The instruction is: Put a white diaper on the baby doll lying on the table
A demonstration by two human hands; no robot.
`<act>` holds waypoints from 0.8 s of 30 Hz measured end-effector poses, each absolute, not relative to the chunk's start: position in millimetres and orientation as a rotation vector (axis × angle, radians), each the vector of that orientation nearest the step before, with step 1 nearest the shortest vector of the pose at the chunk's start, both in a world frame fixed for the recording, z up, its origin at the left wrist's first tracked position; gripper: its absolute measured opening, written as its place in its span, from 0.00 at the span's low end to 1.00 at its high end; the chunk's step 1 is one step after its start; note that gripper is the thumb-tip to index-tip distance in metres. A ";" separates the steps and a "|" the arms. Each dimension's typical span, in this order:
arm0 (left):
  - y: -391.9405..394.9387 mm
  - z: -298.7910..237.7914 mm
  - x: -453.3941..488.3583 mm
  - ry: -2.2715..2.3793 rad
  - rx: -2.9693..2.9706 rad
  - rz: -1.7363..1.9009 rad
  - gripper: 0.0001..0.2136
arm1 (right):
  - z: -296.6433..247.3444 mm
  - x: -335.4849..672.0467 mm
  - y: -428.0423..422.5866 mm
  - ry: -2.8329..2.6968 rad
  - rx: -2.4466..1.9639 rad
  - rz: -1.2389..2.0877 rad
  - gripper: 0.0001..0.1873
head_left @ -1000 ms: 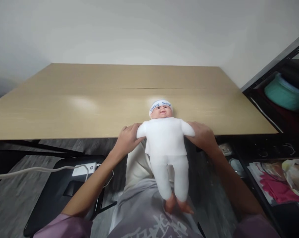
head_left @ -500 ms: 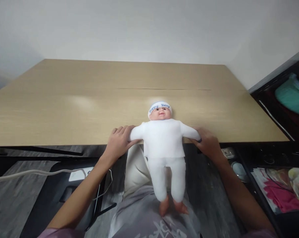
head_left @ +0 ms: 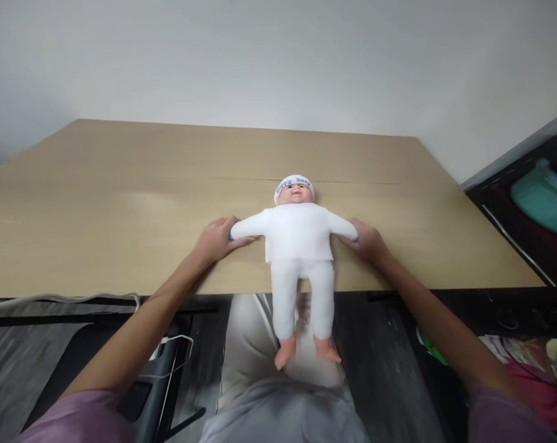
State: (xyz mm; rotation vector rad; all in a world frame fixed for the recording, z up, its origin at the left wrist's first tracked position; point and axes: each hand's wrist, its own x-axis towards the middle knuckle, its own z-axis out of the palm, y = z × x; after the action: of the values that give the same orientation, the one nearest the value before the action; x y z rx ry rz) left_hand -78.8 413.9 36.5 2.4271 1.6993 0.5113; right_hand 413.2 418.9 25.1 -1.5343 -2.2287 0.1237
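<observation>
A baby doll (head_left: 298,237) in a white suit and a white cap with blue lettering lies face up on the light wooden table (head_left: 122,203). Its head and torso rest on the tabletop, and its legs and bare feet hang over the near edge. My left hand (head_left: 216,239) is closed on the end of the doll's arm on the left. My right hand (head_left: 367,241) is closed on the end of the arm on the right. Both doll arms are stretched out sideways.
A white cable (head_left: 61,299) runs along the table's near edge at the left, above a dark object on the grey floor. Dark shelving at the right holds a teal item (head_left: 543,197) and pink cloth (head_left: 537,394). A plain white wall stands behind the table.
Both hands moved the doll forward onto the table, so its torso now lies flat on the top. The doll's arms are spread wider than before.
</observation>
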 end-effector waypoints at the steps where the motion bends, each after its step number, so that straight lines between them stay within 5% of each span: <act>1: 425.5 36.1 -80.1 1.698 2.417 0.525 0.38 | 24.8 411.6 429.5 -2.227 -1.537 0.125 0.25; 12: 511.3 39.3 -82.9 1.805 2.262 0.603 0.31 | 23.9 393.9 522.9 -2.145 -1.581 0.080 0.26; 24: 584.2 32.6 -96.1 1.855 2.319 0.943 0.35 | 28.6 382.5 598.7 -2.088 -1.478 0.076 0.30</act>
State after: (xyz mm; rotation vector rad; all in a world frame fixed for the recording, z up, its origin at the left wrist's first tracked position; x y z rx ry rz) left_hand -96.1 584.2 32.6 2.3194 1.8547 0.9429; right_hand 382.5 598.7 28.6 -1.4782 -2.0879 0.0760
